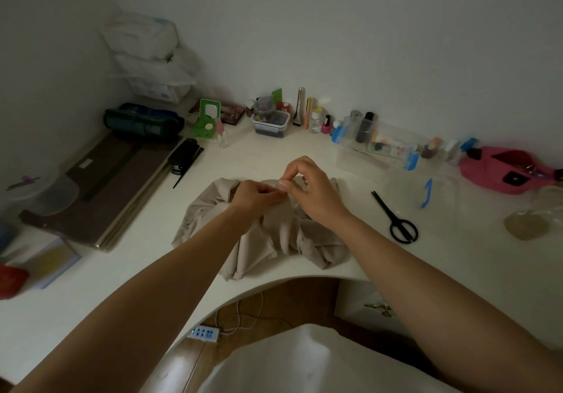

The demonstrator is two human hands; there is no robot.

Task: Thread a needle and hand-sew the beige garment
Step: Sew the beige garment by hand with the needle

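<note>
Hovering just above the crumpled beige garment (274, 240), which is lying at the near curved edge of the white table (91, 286), the left hand (254, 194) and right hand (313, 193) are meeting tip to tip, each thumb and forefinger pressing together. Whether they are clamping needle or thread I cannot tell, as both are too fine to show. In this dim light the thread could be missing the eye or fraying, and a dropped needle could be vanishing into the folds below. Black scissors (396, 219) are lying to the right, well apart. Farther back, labels on the bottles (316, 121) and clear box (374, 145) are blurring beyond reading.
</note>
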